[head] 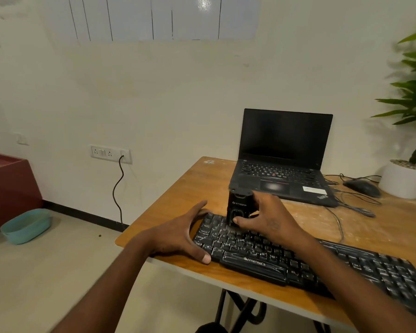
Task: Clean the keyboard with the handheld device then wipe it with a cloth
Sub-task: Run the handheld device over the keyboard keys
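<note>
Keyboard (pixel 310 260): black, dusted with white powder, lies diagonally on the wooden table (pixel 178 193), its left end near the table's left edge, its right end running toward the lower right of the view.

Device (pixel 238 207): black, boxy, stands upright on the keyboard's upper-left key rows, lower end touching the keys.

Right hand (pixel 269 217): wraps the device from its right side; thumb across the lower front, fingers curled round behind. The device sits at the fingertip end of the hand, left of the palm. Grip is clamped on the device.

Left hand (pixel 178 234): spread in a wide C at the keyboard's left end. Thumb tip presses the near edge, fingers reach to the far left corner. Fingers fairly straight, bracing rather than curled round; the keyboard's end lies between thumb and fingers.

Behind the keyboard: open laptop (pixel 283 159), screen dark. Right of it a mouse (pixel 363 187) with loose cables, then a white pot holding a plant (pixel 413 116). White powder smears the table right of the keyboard.

Floor at left: teal basin (pixel 25 225) beside a red box (pixel 7 186). A black cord hangs from a wall socket (pixel 111 153)
</note>
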Demonstrator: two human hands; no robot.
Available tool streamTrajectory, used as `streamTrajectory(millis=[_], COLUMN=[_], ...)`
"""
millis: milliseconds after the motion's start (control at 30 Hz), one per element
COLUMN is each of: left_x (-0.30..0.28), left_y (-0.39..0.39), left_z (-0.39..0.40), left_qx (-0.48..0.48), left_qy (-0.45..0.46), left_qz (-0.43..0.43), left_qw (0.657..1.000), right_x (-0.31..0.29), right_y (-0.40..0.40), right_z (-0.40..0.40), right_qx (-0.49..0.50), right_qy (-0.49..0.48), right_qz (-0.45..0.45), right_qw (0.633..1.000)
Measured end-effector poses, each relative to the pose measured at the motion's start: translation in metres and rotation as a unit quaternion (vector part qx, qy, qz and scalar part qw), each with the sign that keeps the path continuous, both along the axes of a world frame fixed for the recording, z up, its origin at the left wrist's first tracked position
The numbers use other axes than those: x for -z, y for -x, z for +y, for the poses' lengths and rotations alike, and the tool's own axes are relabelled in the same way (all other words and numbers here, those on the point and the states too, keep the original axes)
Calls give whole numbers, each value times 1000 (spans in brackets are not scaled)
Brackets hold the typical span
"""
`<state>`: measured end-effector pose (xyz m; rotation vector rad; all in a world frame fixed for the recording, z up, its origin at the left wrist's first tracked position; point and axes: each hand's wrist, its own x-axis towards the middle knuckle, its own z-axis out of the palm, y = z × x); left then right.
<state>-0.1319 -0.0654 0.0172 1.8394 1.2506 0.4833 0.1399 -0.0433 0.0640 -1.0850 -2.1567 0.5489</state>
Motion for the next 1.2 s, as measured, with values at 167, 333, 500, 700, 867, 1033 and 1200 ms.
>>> streamTrajectory(millis=[167, 333, 500, 700, 867, 1033, 1200], left_x=[-4, -7, -4, 0, -2, -6, -4], left_y=[-4, -4, -2, 0, -2, -4, -2], left_z=[-4, -5, -2, -1, -1, -4, -4], left_qx=[9, 6, 6, 2, 4, 10, 11], left_qy=[-14, -20, -11, -8, -14, -29, -20], left_qz=[-9, 9, 2, 7, 1, 1, 2], left_qw=[1000, 1000, 1000, 1000, 1000, 1000, 1000], right_x=[4, 5, 0, -1, 2, 4, 4], right_y=[45, 67, 31, -2, 29, 59, 40], right_z=[3, 4, -6, -9, -8, -1, -10], right_qx=[-38, -50, -44, -12, -27, -34, -34], right_qy=[-12, -4, -12, -6, -24, -21, -18], right_qz=[3, 4, -16, -27, -13, 5, -9], right_qw=[999, 999, 999, 1000, 999, 999, 999])
